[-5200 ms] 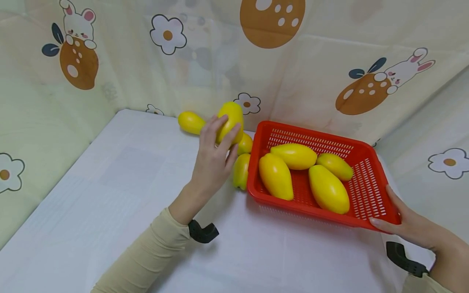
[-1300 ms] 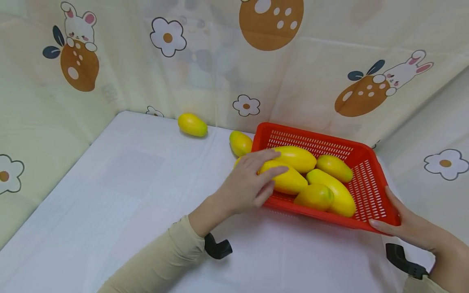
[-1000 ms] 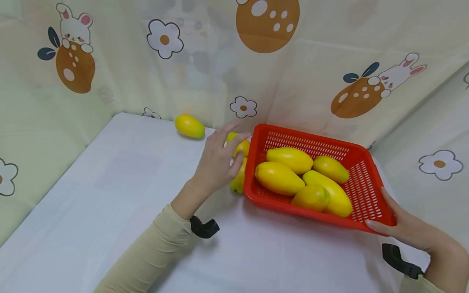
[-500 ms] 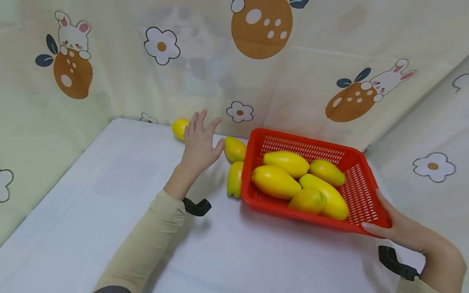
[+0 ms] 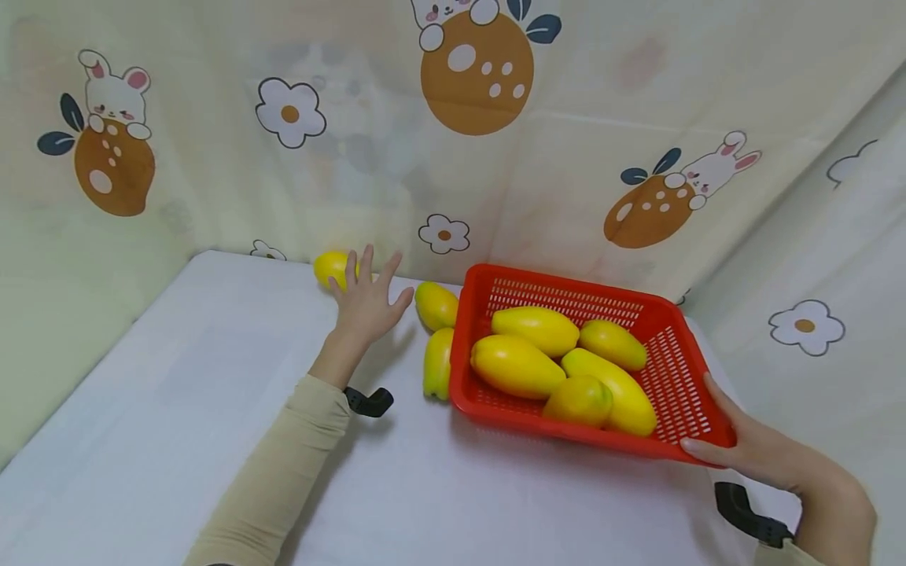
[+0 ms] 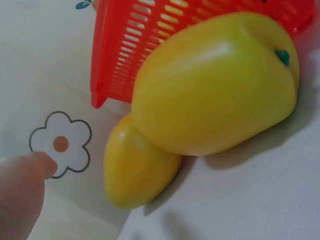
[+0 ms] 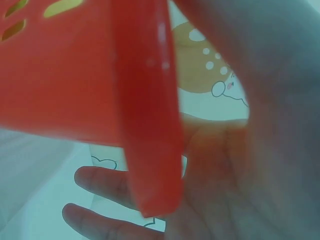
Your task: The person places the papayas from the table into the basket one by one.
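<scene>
My left hand (image 5: 366,310) reaches to the back of the table with fingers spread and straight. Its fingers overlap a yellow mango (image 5: 329,269) by the back wall, hiding part of it. My right hand (image 5: 753,448) grips the right end of a red plastic basket (image 5: 594,437), thumb over the front rim. In the right wrist view, fingers (image 7: 107,182) extend beyond the basket's rim (image 7: 150,125). Several yellow mangoes (image 5: 517,366) lie in the basket. Two more mangoes, one yellow (image 5: 435,305) and one greenish (image 5: 437,365), lie along its left side, close up in the left wrist view.
A white cloth (image 5: 177,409) covers the table. Patterned curtain walls (image 5: 354,189) with rabbits and flowers rise right behind and beside it. A black wrist mount (image 5: 370,402) sits at the left sleeve, another (image 5: 750,515) at the right.
Two mangoes held in turn by the left hand went into the basket or were shifted there; that hand then let go and moved left to the back mango. The right hand stays on the basket.
</scene>
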The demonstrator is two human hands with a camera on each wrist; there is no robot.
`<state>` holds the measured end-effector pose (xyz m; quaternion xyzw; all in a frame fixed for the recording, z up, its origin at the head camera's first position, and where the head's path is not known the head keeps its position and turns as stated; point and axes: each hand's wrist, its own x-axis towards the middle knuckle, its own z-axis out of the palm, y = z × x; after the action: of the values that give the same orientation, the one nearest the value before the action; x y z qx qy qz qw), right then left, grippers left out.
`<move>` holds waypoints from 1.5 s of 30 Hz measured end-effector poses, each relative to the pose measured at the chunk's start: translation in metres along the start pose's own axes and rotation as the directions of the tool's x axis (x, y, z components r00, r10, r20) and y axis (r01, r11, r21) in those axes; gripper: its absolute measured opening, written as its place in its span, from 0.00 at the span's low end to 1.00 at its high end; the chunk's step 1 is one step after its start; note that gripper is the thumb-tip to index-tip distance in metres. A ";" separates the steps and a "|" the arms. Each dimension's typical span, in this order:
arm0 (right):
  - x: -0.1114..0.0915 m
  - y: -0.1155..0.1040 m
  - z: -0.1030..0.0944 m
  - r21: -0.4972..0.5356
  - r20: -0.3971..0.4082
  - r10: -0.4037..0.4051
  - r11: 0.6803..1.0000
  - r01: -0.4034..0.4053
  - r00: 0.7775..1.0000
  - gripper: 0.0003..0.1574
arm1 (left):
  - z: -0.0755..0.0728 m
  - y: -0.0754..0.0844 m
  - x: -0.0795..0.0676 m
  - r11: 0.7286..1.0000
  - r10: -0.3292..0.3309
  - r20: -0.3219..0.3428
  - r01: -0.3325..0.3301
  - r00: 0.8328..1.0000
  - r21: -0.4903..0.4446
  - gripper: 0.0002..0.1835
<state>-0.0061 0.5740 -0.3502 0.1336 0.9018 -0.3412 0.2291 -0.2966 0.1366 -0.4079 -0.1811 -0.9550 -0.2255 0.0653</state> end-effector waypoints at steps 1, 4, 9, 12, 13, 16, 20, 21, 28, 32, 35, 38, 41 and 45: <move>0.000 0.000 0.001 0.002 0.002 0.002 1.000 -0.002 1.000 0.65 | 0.003 -0.002 0.000 1.000 -0.004 0.010 0.004 1.000 0.007 0.34; -0.002 0.000 0.001 0.010 0.003 0.004 1.000 -0.004 1.000 0.66 | 0.010 -0.005 0.001 1.000 -0.007 0.038 0.006 0.999 0.022 0.34; -0.003 0.000 0.000 0.020 -0.004 -0.005 1.000 0.005 1.000 0.65 | 0.014 -0.005 0.002 1.000 -0.028 0.093 0.027 0.995 0.014 0.33; -0.003 0.000 0.000 0.031 -0.012 -0.008 0.999 0.009 1.000 0.65 | 0.013 -0.004 0.002 0.999 -0.042 0.137 0.041 0.990 0.008 0.32; -0.003 0.000 0.000 0.032 -0.013 -0.007 0.999 0.008 1.000 0.65 | 0.013 -0.004 0.003 0.999 -0.043 0.155 0.042 0.987 0.008 0.32; -0.003 0.000 0.001 0.046 -0.016 -0.007 0.999 0.007 1.000 0.65 | 0.012 -0.004 0.002 0.999 -0.040 0.201 0.036 0.979 0.021 0.31; -0.002 0.000 0.001 0.044 -0.019 -0.008 0.999 0.009 1.000 0.66 | 0.013 -0.007 0.004 0.999 -0.017 0.185 0.011 0.983 0.032 0.29; -0.002 0.000 0.001 0.042 -0.018 -0.009 0.999 0.010 1.000 0.66 | 0.012 -0.009 0.006 1.000 -0.008 0.158 0.003 0.987 0.028 0.29; 0.003 -0.005 0.005 0.064 -0.018 -0.047 0.997 0.048 0.999 0.65 | -0.006 -0.043 0.018 0.997 -0.069 -0.060 0.068 0.996 -0.027 0.35; 0.004 -0.005 0.005 0.056 -0.014 -0.048 0.997 0.049 0.999 0.65 | -0.011 -0.064 0.022 0.991 -0.129 -0.040 0.128 0.991 -0.033 0.39; 0.004 -0.003 0.004 0.050 -0.011 -0.034 0.998 0.034 0.999 0.65 | -0.011 -0.073 0.022 0.988 -0.149 0.011 0.149 0.989 -0.033 0.39; 0.004 -0.001 0.004 0.048 -0.002 -0.022 0.999 0.022 1.000 0.65 | -0.010 -0.079 0.022 0.986 -0.157 0.061 0.160 0.986 -0.054 0.39; 0.003 0.000 0.005 0.047 0.004 -0.009 0.999 0.009 1.000 0.65 | -0.010 -0.083 0.020 0.982 -0.159 0.082 0.167 0.984 -0.094 0.38; 0.003 0.000 0.005 0.048 -0.001 -0.014 0.999 0.014 1.000 0.65 | -0.010 -0.086 0.021 0.977 -0.157 0.062 0.164 0.986 -0.137 0.37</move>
<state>-0.0071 0.5713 -0.3552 0.1327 0.8943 -0.3643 0.2232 -0.3479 0.0673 -0.4298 -0.1134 -0.9495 -0.2924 0.0097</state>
